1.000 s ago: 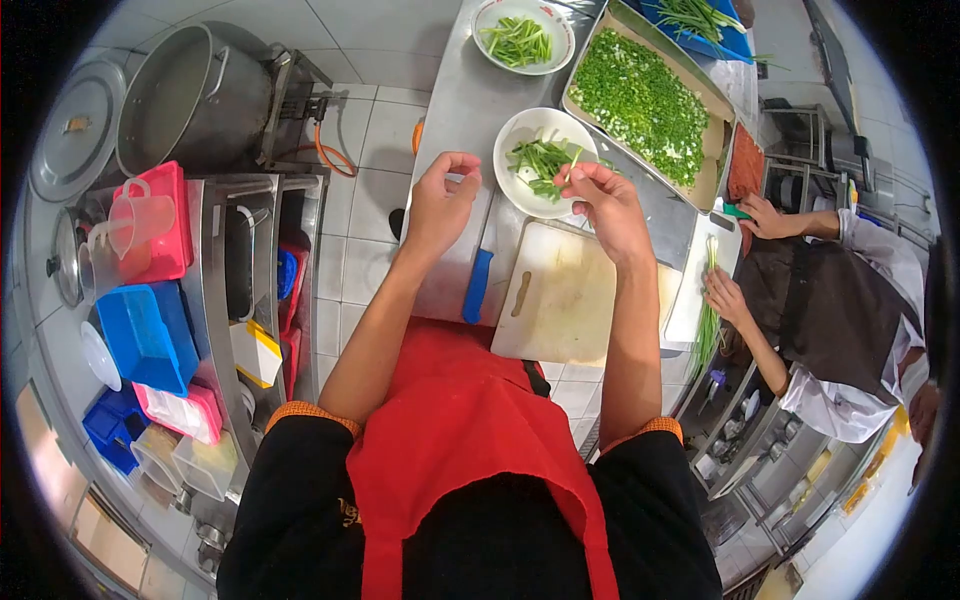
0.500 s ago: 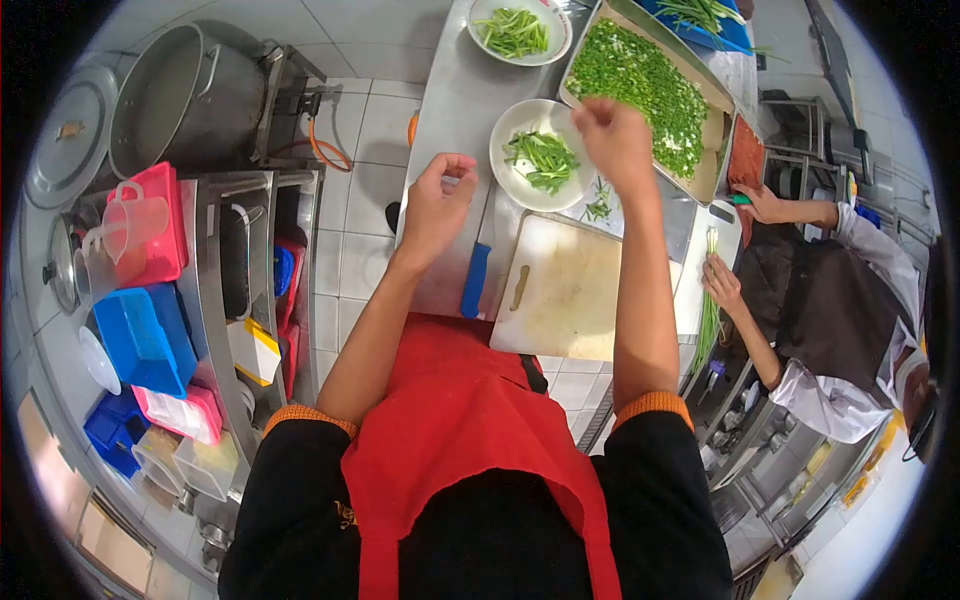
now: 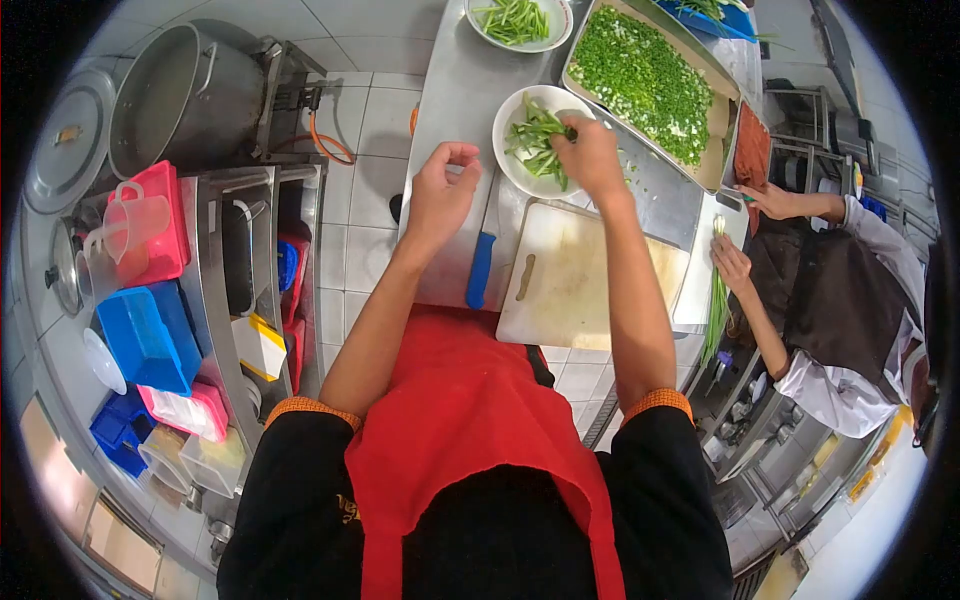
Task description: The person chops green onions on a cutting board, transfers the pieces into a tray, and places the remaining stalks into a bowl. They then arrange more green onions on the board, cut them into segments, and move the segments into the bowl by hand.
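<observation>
My right hand (image 3: 592, 158) is over the right side of a white bowl (image 3: 511, 180), its fingers closed on a bunch of cut greens. More cut greens (image 3: 538, 150) lie in the bowl below. My left hand (image 3: 444, 195) hovers left of the bowl, empty, fingers loosely curled and the thumb apart. Below it a knife with a blue handle (image 3: 481, 270) lies on the steel table (image 3: 440, 120). A white cutting board (image 3: 575, 285) with a slot handle lies in front of me, partly covered by my right forearm.
At the back are a second bowl of cut greens (image 3: 512, 22) and a tray of chopped spring onions (image 3: 640, 80). On the right, a co-worker's hand (image 3: 732, 262) holds spring onions on another board (image 3: 700, 285). Shelves with bins (image 3: 148, 340) and a large pot (image 3: 165, 100) stand left.
My right hand has moved down and left to the bowl and now holds greens. The small pile of greens beside the bowl no longer shows. My left hand has barely moved.
</observation>
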`<action>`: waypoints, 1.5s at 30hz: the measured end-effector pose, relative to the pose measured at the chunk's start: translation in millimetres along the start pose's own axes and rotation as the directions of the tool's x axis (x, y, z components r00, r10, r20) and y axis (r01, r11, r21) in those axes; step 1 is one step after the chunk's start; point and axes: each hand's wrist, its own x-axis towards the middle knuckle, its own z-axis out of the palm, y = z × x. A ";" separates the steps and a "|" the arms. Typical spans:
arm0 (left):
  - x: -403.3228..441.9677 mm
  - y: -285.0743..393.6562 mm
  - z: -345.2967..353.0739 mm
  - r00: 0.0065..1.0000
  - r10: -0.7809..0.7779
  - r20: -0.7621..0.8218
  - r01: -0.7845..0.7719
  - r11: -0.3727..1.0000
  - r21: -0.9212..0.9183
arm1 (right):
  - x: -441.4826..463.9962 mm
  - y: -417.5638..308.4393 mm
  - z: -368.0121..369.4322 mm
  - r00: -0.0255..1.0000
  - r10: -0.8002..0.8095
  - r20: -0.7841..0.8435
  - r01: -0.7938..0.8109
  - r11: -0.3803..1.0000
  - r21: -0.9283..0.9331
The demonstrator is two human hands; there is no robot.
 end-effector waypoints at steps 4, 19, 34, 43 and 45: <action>-1.1 5.4 -3.8 1.000 -0.026 0.005 0.026 0.999 -0.022 | 16.2 7.8 -22.3 0.975 0.105 0.194 -0.118 0.992 0.054; -6.2 15.6 -4.5 0.999 -0.032 -0.028 0.031 0.999 -0.014 | 16.9 23.9 -31.3 0.940 0.219 0.263 -0.339 0.708 0.620; -22.3 44.9 29.0 0.930 0.291 0.225 -0.344 0.904 0.255 | -157.0 68.8 -62.7 0.751 0.315 0.581 -0.469 0.873 0.133; -61.7 -4.4 80.5 0.639 0.367 0.676 -0.658 0.716 0.233 | -193.2 61.7 -55.7 0.947 0.142 0.289 -0.140 0.990 -0.030; -69.3 -10.8 85.6 0.588 0.408 0.698 -0.713 0.668 0.210 | -204.0 72.4 -57.6 0.947 0.197 0.252 -0.240 0.958 0.154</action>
